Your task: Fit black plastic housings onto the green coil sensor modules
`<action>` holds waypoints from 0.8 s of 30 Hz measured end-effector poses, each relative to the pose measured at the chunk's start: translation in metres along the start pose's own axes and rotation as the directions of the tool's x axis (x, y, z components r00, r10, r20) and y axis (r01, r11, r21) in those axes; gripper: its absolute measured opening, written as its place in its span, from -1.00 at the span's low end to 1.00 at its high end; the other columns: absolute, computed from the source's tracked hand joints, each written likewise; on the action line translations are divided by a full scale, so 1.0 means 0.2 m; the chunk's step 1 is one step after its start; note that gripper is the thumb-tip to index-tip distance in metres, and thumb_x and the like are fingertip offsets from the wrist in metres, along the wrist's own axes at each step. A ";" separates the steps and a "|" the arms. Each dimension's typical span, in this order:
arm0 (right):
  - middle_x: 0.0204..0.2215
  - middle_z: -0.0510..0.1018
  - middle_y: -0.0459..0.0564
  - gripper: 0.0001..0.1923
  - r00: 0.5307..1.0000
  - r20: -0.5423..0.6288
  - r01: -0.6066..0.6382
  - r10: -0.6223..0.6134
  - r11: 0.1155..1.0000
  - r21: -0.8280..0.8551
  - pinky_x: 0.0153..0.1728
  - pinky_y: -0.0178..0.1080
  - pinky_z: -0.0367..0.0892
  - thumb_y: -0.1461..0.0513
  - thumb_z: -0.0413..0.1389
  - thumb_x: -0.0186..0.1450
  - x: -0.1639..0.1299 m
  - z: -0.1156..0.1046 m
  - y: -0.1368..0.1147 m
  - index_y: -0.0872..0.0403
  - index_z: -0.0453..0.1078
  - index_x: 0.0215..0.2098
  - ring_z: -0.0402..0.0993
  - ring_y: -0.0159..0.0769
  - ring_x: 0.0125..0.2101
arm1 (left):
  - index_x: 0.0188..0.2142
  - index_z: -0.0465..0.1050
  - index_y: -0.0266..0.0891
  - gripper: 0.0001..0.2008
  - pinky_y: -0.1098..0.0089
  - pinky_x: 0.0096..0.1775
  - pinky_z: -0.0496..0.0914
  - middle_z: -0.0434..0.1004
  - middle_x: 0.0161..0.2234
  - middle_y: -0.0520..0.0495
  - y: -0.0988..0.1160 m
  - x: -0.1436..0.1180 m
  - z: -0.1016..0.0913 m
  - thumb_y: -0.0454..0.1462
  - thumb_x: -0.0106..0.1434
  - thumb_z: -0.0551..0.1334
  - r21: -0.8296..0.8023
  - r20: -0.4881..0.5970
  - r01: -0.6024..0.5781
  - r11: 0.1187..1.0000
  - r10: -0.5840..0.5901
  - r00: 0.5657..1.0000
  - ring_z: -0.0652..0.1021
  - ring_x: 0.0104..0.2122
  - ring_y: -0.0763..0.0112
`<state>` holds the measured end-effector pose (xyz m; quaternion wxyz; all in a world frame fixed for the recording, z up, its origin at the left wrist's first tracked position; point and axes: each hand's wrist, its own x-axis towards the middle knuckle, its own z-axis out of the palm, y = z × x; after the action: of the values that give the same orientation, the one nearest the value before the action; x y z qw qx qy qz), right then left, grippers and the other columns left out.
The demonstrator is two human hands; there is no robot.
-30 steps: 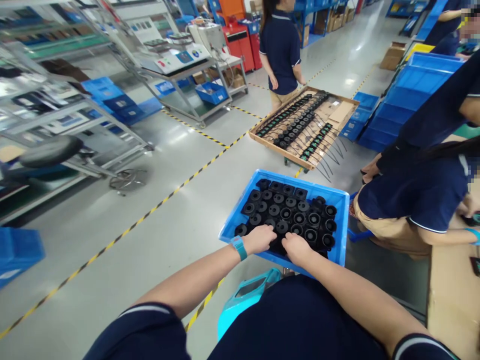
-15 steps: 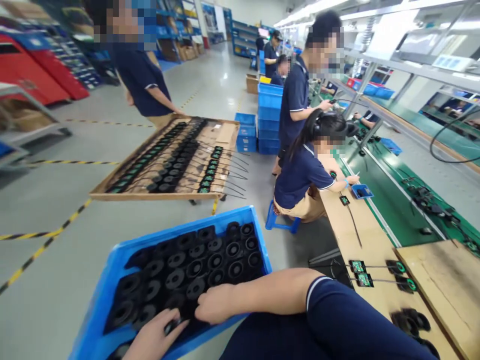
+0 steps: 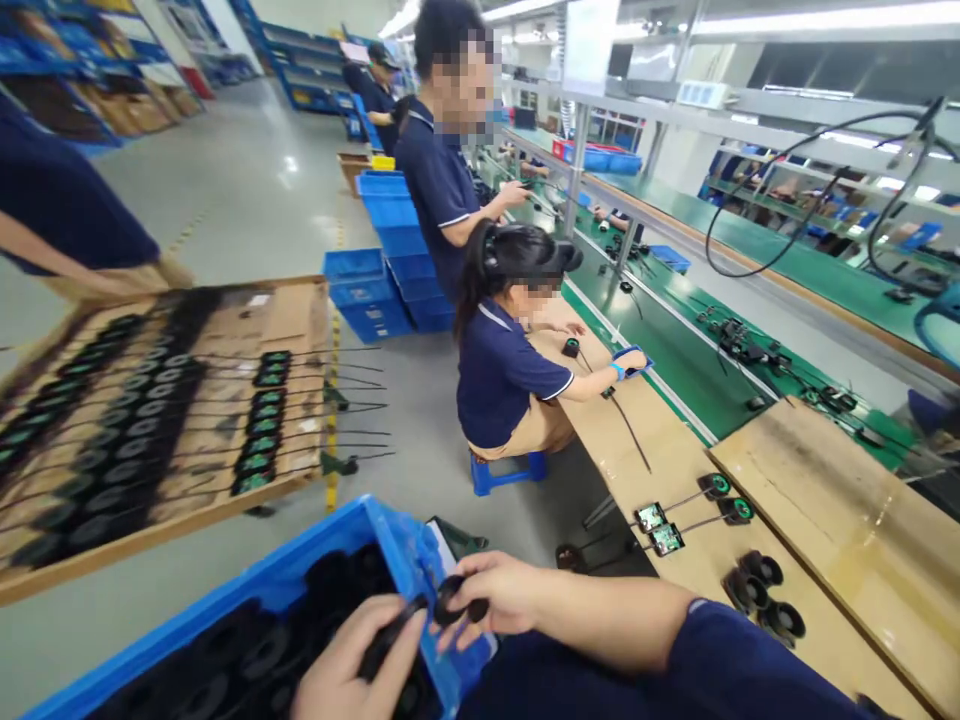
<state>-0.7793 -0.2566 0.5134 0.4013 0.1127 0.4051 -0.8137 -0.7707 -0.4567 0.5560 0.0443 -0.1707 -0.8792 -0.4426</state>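
Observation:
My left hand (image 3: 352, 665) is closed on a black round part (image 3: 384, 640), held over the right side of the blue bin (image 3: 225, 592). Beside it, my right hand (image 3: 499, 598) grips small black ring-shaped parts (image 3: 451, 600) between thumb and fingers; how many is unclear. The two hands are close together near the bin's right wall. Inside the bin lie rows of black round parts (image 3: 259, 650), blurred in this view.
A wooden table (image 3: 697, 575) on the right bears green circuit boards (image 3: 664, 538) and black round housings (image 3: 757, 590). A cardboard tray (image 3: 225, 505) holds rows of wired parts. A seated co-worker (image 3: 502, 370) and a standing one (image 3: 439, 170) work along the green conveyor (image 3: 675, 345).
Both hands have come up out of the bin, now holding black parts close together. The view has swung right, so bin and tray appear farther left.

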 end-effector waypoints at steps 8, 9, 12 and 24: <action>-0.33 0.60 0.03 -0.51 0.968 -0.185 0.249 -0.170 0.739 0.626 -0.20 -0.10 0.50 -0.18 0.10 0.27 -0.64 -0.83 -0.32 0.09 0.35 -0.24 0.59 -0.16 -0.23 | -0.37 0.34 -0.19 -0.91 0.31 -0.22 0.45 0.39 -0.30 -0.06 0.74 0.72 1.15 -0.36 0.28 0.19 -0.192 0.423 -0.399 0.897 0.442 0.791 0.46 -0.29 0.32; -0.31 0.60 0.03 -0.52 0.947 -0.254 0.314 -0.194 0.715 0.624 -0.17 -0.08 0.50 -0.18 0.07 0.29 -0.70 -0.94 -0.36 0.07 0.35 -0.23 0.59 -0.14 -0.20 | -0.36 0.34 -0.19 -0.92 0.27 -0.20 0.46 0.40 -0.27 -0.08 0.79 0.78 1.29 -0.37 0.25 0.22 -0.186 0.469 -0.428 0.885 0.462 0.752 0.46 -0.26 0.29; -0.24 0.60 0.03 -0.55 0.802 -0.520 0.556 -0.294 0.688 0.467 -0.10 -0.03 0.50 -0.18 0.04 0.29 -0.85 -1.25 -0.49 0.02 0.36 -0.27 0.56 -0.10 -0.08 | -0.29 0.38 -0.18 -0.88 0.14 -0.10 0.50 0.42 -0.18 -0.14 0.94 0.93 1.67 -0.33 0.18 0.29 -0.209 0.563 -0.491 0.846 0.514 0.647 0.47 -0.15 0.17; -0.05 0.55 0.23 -0.48 0.482 -0.706 0.522 -0.518 0.818 -0.244 0.06 -0.02 0.43 -0.08 -0.27 0.41 -0.94 -2.30 -1.60 0.08 0.33 -0.10 0.52 -0.15 0.01 | 0.26 0.21 -0.13 -0.51 -0.08 0.31 0.29 0.11 0.36 -0.30 1.02 1.24 1.91 -0.21 0.36 0.20 -0.140 0.434 -0.412 0.900 0.429 0.792 0.19 0.37 0.03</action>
<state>-0.9608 0.3064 0.4931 -0.0664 0.3087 0.5454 -0.7764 -0.9053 0.0231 0.5385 -0.0686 -0.4614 -0.7961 -0.3856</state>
